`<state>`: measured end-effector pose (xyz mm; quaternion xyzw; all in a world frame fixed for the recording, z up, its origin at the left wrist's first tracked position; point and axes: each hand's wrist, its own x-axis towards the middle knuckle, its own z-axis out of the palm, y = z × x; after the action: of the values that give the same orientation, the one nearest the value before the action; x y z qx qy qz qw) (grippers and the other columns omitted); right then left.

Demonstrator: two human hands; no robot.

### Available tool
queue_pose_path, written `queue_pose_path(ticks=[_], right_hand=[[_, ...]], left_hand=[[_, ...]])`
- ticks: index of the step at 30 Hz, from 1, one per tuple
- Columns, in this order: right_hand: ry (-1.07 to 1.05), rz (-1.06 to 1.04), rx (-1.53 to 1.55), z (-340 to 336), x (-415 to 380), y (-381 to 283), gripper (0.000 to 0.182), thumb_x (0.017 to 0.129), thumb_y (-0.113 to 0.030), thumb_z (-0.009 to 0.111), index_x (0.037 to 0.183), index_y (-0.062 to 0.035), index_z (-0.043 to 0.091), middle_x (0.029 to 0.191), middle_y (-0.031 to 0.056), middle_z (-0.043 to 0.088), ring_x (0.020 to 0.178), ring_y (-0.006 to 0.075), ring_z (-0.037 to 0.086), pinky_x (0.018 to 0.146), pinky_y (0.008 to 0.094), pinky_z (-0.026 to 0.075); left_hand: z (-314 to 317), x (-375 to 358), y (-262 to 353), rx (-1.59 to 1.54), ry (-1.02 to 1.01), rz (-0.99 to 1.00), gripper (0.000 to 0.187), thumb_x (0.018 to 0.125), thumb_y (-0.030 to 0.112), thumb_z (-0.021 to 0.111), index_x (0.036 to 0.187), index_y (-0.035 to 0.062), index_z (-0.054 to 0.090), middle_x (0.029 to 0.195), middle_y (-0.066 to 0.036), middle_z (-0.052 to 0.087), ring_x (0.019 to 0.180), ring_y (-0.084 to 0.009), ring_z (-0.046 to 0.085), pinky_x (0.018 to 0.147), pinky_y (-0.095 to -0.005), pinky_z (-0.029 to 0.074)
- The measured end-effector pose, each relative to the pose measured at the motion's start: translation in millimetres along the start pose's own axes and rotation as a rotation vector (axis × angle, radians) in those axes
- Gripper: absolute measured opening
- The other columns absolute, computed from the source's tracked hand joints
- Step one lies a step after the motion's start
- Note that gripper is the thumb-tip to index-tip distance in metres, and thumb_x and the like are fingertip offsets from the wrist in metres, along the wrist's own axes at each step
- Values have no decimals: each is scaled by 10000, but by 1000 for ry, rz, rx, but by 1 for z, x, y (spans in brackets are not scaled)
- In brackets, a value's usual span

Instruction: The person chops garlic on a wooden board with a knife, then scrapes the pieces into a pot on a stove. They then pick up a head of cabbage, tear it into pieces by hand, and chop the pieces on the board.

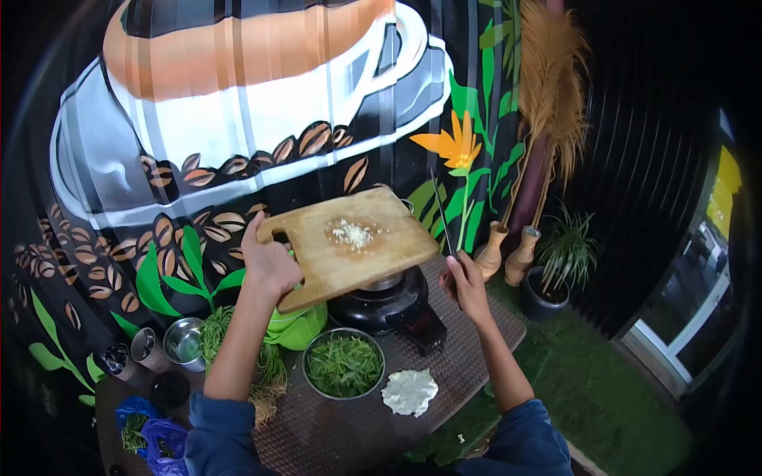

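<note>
Board held in the air by its handle end, over the cooker side of the table (pixel 317 444). Left hand (pixel 270 262) partly closed, wrapped on the handle of the wooden board (pixel 397 238); grip underneath hidden. Right hand (pixel 465 287) closed on the knife (pixel 442 214), blade pointed up, beside the board's far corner.

Risks, as judged: with 1 hand on 1 end, the broad end could be dropped by a wrist twist, and the loose pale bits (pixel 352 233) scattered over the black cooker (pixel 379 305) or table. The metal pot (pixel 385 282) is mostly hidden by the board; its rim could be knocked if the board is lowered blind. The blade is bare; the left forearm or fingers could be nicked if both hands are brought together carelessly.

Materials: board smooth, pale wood, flat, roughly rectangular, slot cut at the handle; damp-looking darker patch around the bits. Bits fine, crumbly, heaped loosely at the middle. Knife thin, narrow, dark-looking. Steel bowl (pixel 343 395) round, filled with leafy cut greens (pixel 343 365). White crumpled piece (pixel 410 393) lies beside it, thin, ragged-edged. Table brown, woven-textured. Green plastic container (pixel 298 327) glossy, curved. Rooted herb bunch (pixel 270 377) stringy, straw-coloured at the roots.
</note>
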<state>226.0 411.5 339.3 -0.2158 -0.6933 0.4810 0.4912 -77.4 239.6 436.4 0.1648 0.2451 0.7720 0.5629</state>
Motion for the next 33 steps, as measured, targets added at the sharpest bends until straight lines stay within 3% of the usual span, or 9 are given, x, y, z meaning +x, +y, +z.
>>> queue_pose_path(ticks=[4,7,8,9,13,21,28,31,33], right_hand=[[-37,-18,-96,13,36,29,393,1046,-339,487,832,-13,542,567,37,529,465,96,489,438,276,360],[-42,-90,-250,44,61,61,365,1032,-305,491,928,30,591,628,188,595,568,310,625,559,404,457],[-43,-134,-272,55,70,70,343,1017,-280,504,982,52,586,714,278,609,727,450,647,662,467,477],[-62,-135,-282,66,69,55,316,1008,-256,511,1043,55,559,772,322,610,824,495,632,722,499,472],[-223,-213,-407,99,92,59,280,1035,-242,460,1068,35,463,714,315,608,749,520,607,672,578,449],[-282,-511,-830,140,99,68,258,1030,-257,472,952,-12,451,674,204,646,602,382,657,506,463,518],[-257,-390,-926,131,117,81,272,1026,-259,476,942,0,477,657,207,652,563,353,674,487,432,540],[-226,-338,-943,124,119,89,287,1035,-262,451,954,12,474,663,219,657,597,376,681,513,450,548],[-245,-218,-873,120,121,94,314,1053,-277,399,1025,30,456,689,241,658,648,447,663,582,516,542]], left_hand=[[10,68,5,-35,-75,124,935,837,641,547,1442,-37,328,1462,-255,393,1379,-410,363,1159,-581,237],[4,116,-2,4,-149,274,947,831,654,543,1436,-49,356,1458,-244,427,1370,-402,390,1165,-574,236],[-7,137,-2,-28,-152,282,948,837,663,532,1443,-44,357,1471,-237,423,1375,-396,390,1172,-561,228],[-12,147,-4,-16,-149,287,948,837,663,532,1443,-44,357,1471,-237,423,1375,-396,390,1172,-561,228],[-23,169,-13,11,-137,365,1019,823,716,515,1438,-78,337,1476,-242,418,1383,-382,382,1184,-546,205],[-41,155,-27,7,-136,315,1140,787,815,478,1410,-127,322,1404,-223,450,1322,-362,424,1172,-516,233],[-47,155,-24,-62,-164,296,1194,768,842,475,1418,-143,293,1451,-251,415,1366,-370,388,1177,-514,224],[-46,154,-24,-48,-155,309,1206,764,852,461,1419,-146,289,1467,-260,401,1384,-377,370,1181,-515,214],[-44,150,-24,-46,-127,357,1207,768,854,443,1418,-152,286,1465,-261,404,1385,-382,366,1184,-513,207]])
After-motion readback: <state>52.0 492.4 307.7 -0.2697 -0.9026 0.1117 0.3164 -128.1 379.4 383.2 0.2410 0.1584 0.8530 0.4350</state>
